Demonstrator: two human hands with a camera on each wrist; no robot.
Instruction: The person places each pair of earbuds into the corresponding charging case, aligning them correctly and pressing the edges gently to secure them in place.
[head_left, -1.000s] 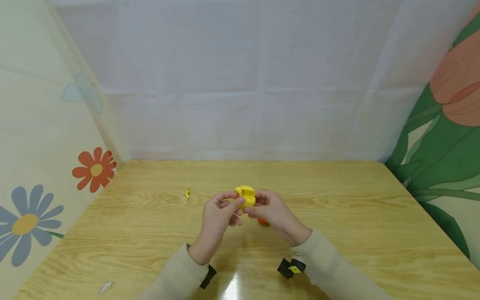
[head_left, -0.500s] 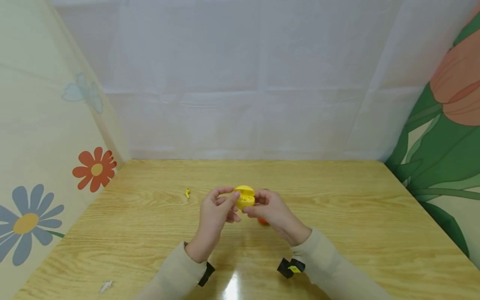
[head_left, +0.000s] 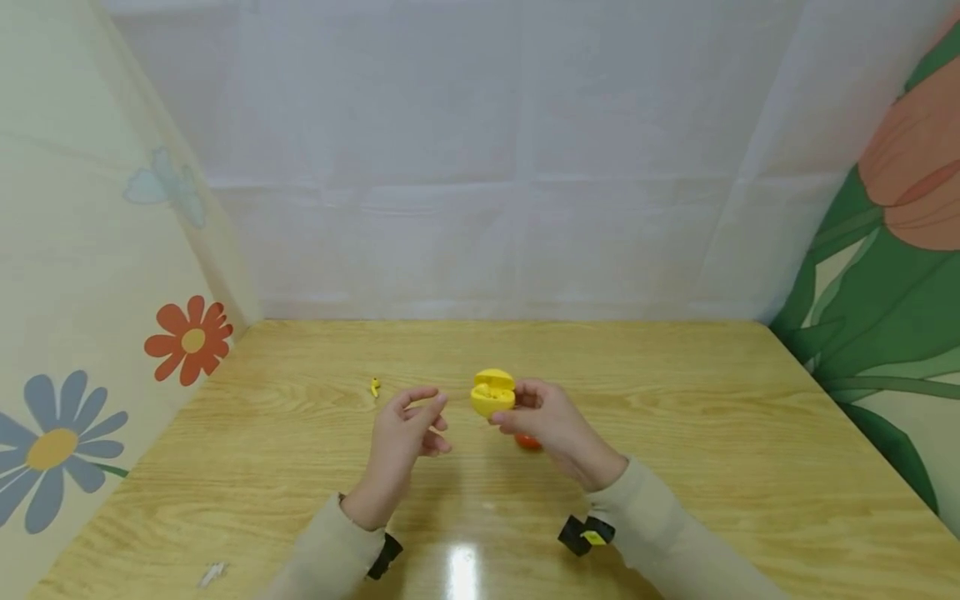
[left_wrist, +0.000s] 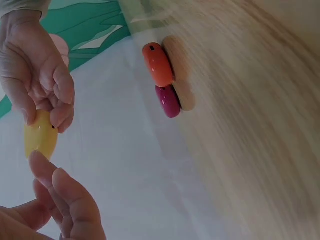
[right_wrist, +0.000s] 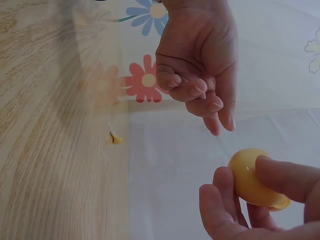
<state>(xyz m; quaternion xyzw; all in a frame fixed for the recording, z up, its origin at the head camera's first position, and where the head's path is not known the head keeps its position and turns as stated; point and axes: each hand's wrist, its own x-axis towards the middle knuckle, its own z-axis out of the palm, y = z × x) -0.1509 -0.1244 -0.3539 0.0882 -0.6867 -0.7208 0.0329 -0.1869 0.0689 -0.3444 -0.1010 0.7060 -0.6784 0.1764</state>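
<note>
My right hand (head_left: 553, 429) grips a yellow earbud case (head_left: 492, 403) by its right side, above the table, with the lid raised. Something yellow sits inside the case, on the left, too small to make out fully. My left hand (head_left: 405, 437) hovers to the left of the case, apart from it, fingers loosely bent and holding nothing. On the table farther left lies a yellow earbud (head_left: 375, 387), seen also in the right wrist view. The right wrist view shows the rounded back of the case between thumb and fingers.
An orange case (left_wrist: 158, 65) and a smaller magenta case (left_wrist: 168, 101) lie end to end on the wooden table (head_left: 675, 400); the right hand mostly covers them in the head view. A whitish mark (head_left: 212, 573) is at the front left. A pale cloth (head_left: 517, 167) hangs behind.
My left hand has let go at the yellow case and drawn back left and slightly down. The right hand still holds the case, now turned a little, its inside more visible.
</note>
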